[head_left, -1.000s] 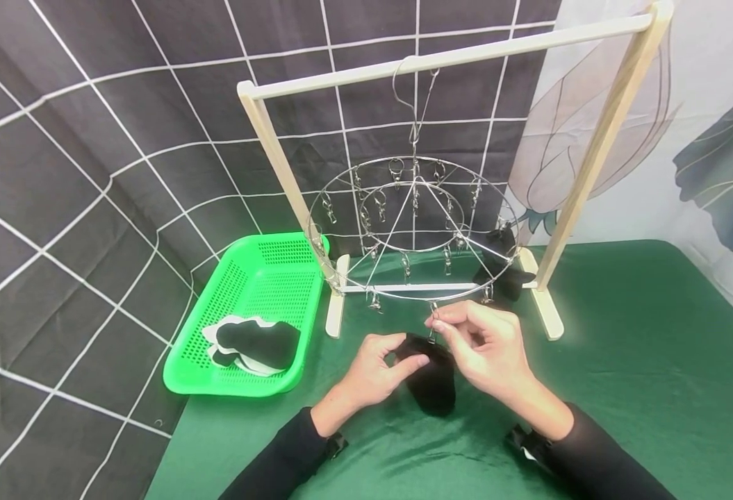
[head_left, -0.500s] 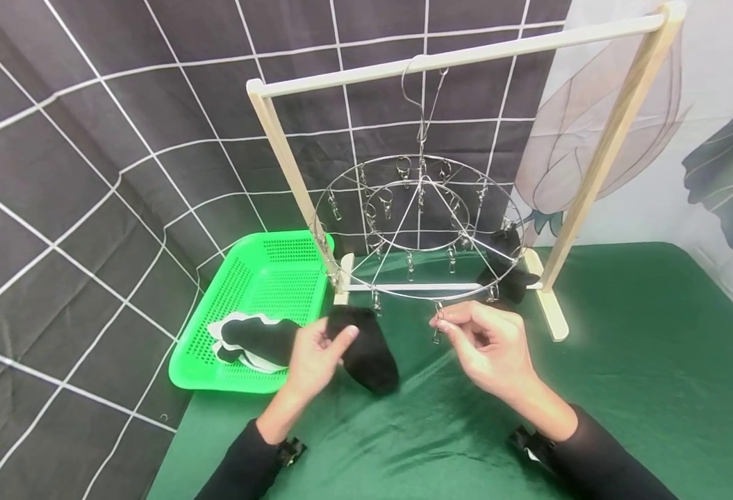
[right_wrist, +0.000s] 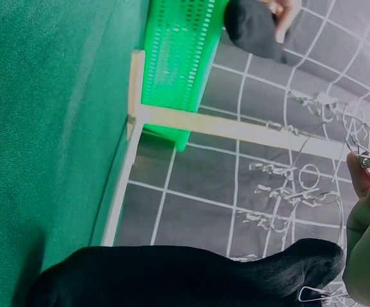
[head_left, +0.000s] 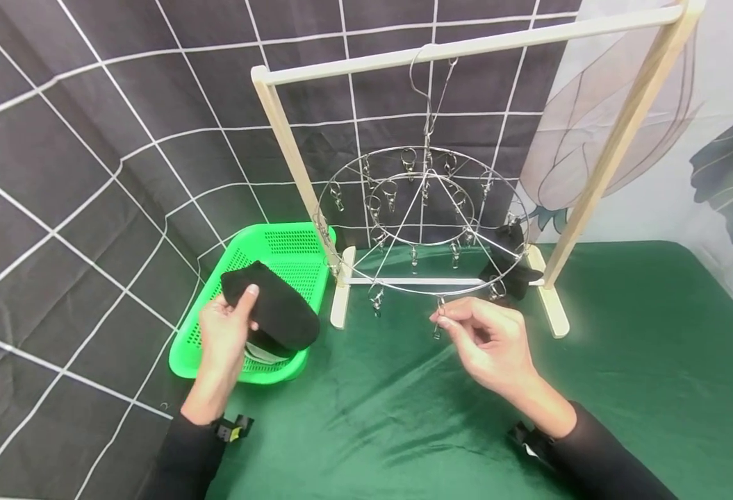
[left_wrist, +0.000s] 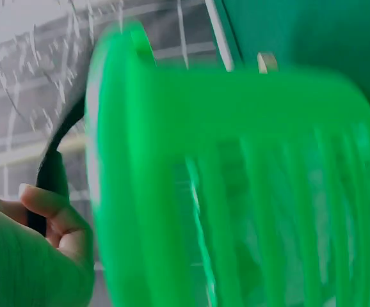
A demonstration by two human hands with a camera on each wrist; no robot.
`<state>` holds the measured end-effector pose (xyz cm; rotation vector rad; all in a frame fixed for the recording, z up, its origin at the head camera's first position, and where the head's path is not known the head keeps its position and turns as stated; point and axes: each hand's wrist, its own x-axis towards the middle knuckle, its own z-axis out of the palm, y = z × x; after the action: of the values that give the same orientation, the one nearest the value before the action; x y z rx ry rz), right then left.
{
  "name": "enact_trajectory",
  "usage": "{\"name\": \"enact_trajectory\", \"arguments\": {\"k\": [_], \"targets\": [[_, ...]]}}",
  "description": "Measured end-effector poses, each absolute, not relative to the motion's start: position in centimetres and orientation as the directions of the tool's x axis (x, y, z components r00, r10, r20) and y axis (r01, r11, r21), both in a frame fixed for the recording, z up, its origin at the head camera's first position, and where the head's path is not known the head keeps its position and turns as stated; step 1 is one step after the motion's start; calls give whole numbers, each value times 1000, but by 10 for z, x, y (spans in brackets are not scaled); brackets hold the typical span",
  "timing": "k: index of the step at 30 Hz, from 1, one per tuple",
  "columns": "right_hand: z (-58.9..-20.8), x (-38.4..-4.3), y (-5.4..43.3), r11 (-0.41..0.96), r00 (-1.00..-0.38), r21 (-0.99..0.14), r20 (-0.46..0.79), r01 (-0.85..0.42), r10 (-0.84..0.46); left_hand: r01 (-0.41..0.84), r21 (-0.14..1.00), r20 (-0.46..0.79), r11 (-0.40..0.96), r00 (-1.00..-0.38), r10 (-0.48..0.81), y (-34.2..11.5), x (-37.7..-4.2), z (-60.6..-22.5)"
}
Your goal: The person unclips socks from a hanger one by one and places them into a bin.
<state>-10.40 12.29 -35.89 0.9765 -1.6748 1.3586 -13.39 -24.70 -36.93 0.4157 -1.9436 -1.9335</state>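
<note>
My left hand (head_left: 224,337) grips a black sock (head_left: 278,312) by one end, thumb on top, over the green basket (head_left: 303,260). Part of a white item (head_left: 265,355) shows beneath that sock, inside the basket. My right hand (head_left: 492,340) pinches a metal clip (head_left: 438,332) at the near edge of the round wire hanger (head_left: 397,281); nothing hangs from this clip. A second black sock (right_wrist: 172,275) hangs from a clip at the hanger's right side, seen close in the right wrist view. The basket's slotted wall (left_wrist: 236,192) fills much of the left wrist view.
A wooden frame (head_left: 485,47) carries the hanger by its hook. Several other clips dangle around its rings. The frame's feet (head_left: 552,305) stand on a green cloth (head_left: 404,417). A dark gridded curtain (head_left: 60,292) rises behind and at the left.
My left hand has carried the black sock left, away from the clip and over the basket. The right hand has kept its pinch on the clip, which now bears nothing.
</note>
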Motion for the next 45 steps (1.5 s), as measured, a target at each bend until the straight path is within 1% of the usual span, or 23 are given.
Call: {"name": "enact_trajectory", "arguments": {"k": [3, 5, 7, 9, 11, 13, 15, 17, 20, 22, 24, 27, 29, 30, 31, 33, 34, 38, 42, 45], "targets": [[-360, -104, 123, 144, -423, -407, 901, -902, -98, -41, 999, -40, -8, -880, -473, -267, -141, -372], [-360, -105, 123, 152, -423, -407, 901, -901, -99, -108, 994, -86, 18, -873, -481, -279, -142, -375], [-360, -105, 122, 161, -424, -406, 900, -900, -101, -172, 981, -107, 90, -867, -486, -288, -143, -377], [-360, -105, 122, 173, -424, -404, 900, -898, -103, -224, 950, -89, 217, -862, -500, -295, -142, -377], [-358, -104, 122, 183, -423, -401, 900, -898, -107, -252, 893, -37, 372, -865, -500, -300, -141, -374], [-357, -103, 121, 187, -421, -397, 900, -899, -112, -221, 835, 68, 504, -868, -493, -300, -141, -370], [-355, -102, 121, 189, -414, -389, 902, -901, -119, -127, 783, 227, 609, -854, -468, -295, -142, -367], [-354, -102, 121, 194, -409, -382, 904, -904, -123, 19, 725, 414, 689, -811, -414, -281, -145, -365], [-352, -102, 120, 203, -402, -372, 907, -906, -129, 260, 557, 685, 789, -681, -259, -251, -148, -358], [-351, -101, 120, 205, -400, -370, 907, -906, -132, 401, 426, 804, 811, -580, -135, -225, -146, -348], [-350, -100, 119, 205, -399, -368, 907, -907, -136, 545, 284, 890, 789, -457, -5, -197, -141, -336], [-350, -99, 119, 206, -397, -365, 907, -908, -139, 732, 70, 953, 678, -251, 173, -152, -129, -313], [-349, -99, 118, 205, -394, -363, 908, -909, -142, 820, -64, 952, 568, -121, 282, -126, -122, -300], [-350, -99, 118, 206, -394, -362, 908, -909, -144, 852, -107, 942, 512, -78, 327, -114, -119, -296], [-350, -99, 118, 205, -394, -362, 907, -909, -146, 872, -139, 927, 470, -53, 372, -105, -116, -293], [-351, -99, 119, 208, -395, -362, 907, -909, -148, 891, -174, 893, 419, -36, 448, -89, -113, -294], [-352, -100, 119, 212, -396, -362, 906, -908, -148, 896, -178, 875, 406, -44, 482, -83, -113, -296], [-354, -99, 119, 241, -404, -363, 903, -900, -146, 865, -200, 816, 460, -114, 567, -68, -115, -309], [-359, -100, 120, 259, -402, -357, 904, -897, -146, 818, -202, 794, 539, -185, 579, -62, -118, -322], [-363, -103, 121, 268, -397, -349, 906, -898, -148, 799, -193, 796, 570, -213, 567, -61, -120, -328]]}}
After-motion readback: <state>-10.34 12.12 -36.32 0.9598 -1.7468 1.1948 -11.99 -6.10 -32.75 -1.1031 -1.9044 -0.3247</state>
